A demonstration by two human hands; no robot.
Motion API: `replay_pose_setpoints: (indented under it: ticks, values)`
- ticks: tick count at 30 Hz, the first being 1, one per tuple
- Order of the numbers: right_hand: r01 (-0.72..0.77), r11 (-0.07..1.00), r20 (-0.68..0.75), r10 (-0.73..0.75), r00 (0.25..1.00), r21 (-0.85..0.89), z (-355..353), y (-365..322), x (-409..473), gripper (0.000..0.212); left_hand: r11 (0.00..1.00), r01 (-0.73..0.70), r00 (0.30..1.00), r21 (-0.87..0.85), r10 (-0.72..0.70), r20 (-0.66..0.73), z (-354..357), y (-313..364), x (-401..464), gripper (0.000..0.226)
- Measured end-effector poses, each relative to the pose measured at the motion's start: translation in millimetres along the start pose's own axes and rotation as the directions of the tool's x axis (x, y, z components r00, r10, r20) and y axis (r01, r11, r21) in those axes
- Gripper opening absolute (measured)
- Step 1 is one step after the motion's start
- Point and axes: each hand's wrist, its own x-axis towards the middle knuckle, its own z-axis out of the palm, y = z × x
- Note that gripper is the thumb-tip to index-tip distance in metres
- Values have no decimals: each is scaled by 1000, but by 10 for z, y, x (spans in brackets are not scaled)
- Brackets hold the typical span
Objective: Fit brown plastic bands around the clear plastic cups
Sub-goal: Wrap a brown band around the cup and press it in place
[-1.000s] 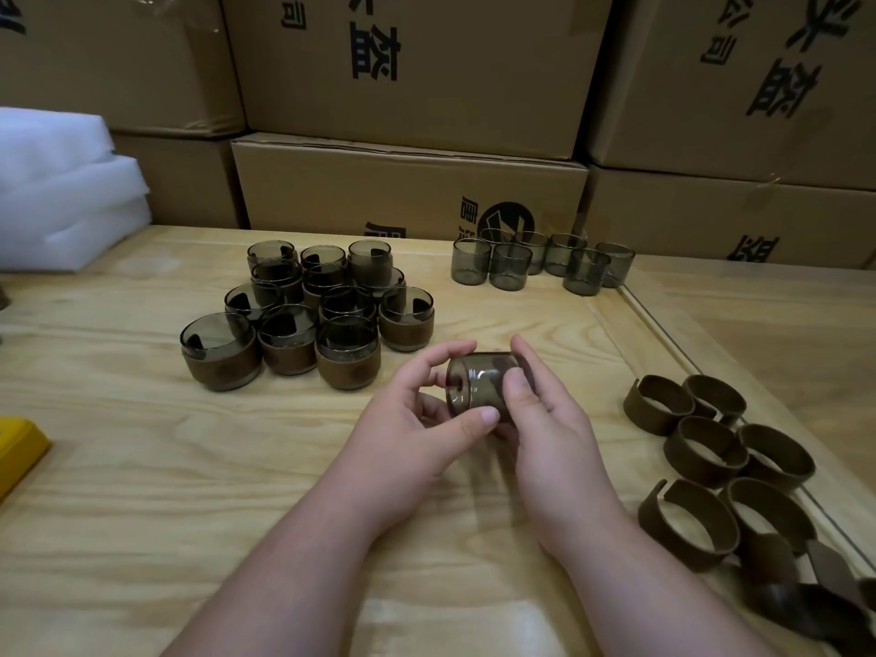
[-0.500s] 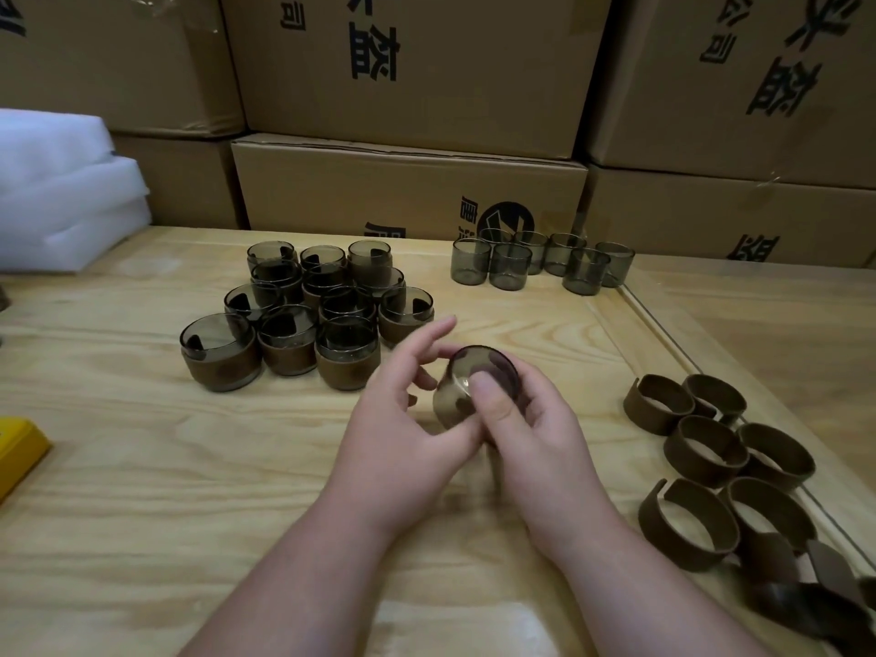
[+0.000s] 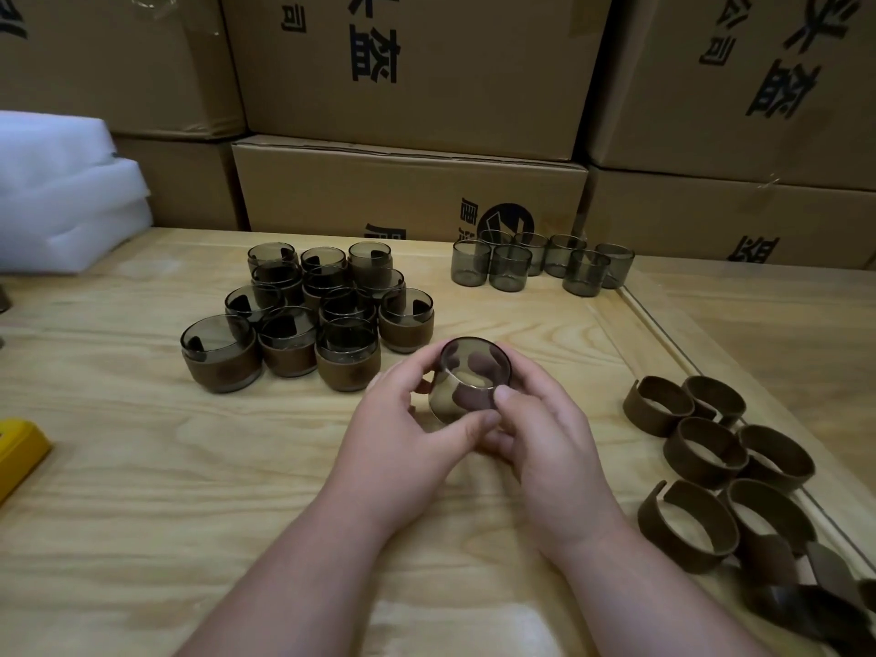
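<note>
Tilting mouth-up between both hands' curled grip, left hand [image 3: 407,419] and right hand [image 3: 545,438]: smoky clear cup [image 3: 471,379], unbanded.

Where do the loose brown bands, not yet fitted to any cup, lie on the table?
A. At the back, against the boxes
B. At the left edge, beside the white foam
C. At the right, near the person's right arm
C: the loose brown bands lie clustered at the table's right side.

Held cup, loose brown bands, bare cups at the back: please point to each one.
held cup [image 3: 467,395], head view, near wall.
loose brown bands [image 3: 701,448], head view, one band's outer face.
bare cups [image 3: 509,270], head view, front cup's wall.
</note>
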Motion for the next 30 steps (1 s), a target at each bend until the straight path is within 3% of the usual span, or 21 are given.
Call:
replay_pose_setpoints:
  ticks: [5, 11, 16, 18, 24, 30]
  values:
    - [40, 997, -35, -42, 998, -68, 33, 12, 5, 47, 999, -26, 1000, -39, 26, 15, -12, 2, 3, 59]
    - [64, 991, -84, -75, 994, -120, 63, 5, -13, 40, 995, -63, 997, 82, 60, 42, -19, -17, -7, 69]
    - [22, 988, -216, -55, 975, -152, 74, -3, -6, 56, 968, -158, 983, 193, 137, 120, -1, 24, -27, 72]
    - [-1, 987, -261, -41, 964, -158, 64, -14, -8, 60, 966, -175, 977, 190, 147, 152, 7, 48, -30, 73]
    - [-72, 995, -370, 39, 928, -75, -1, -13, 26, 28, 967, -184, 970, 175, 149, 193, 1, 44, -24, 84]
    - [-77, 997, -378, 67, 923, -11, 29, -58, 33, 30, 997, -69, 987, 25, 65, 147, -17, 40, -11, 81]
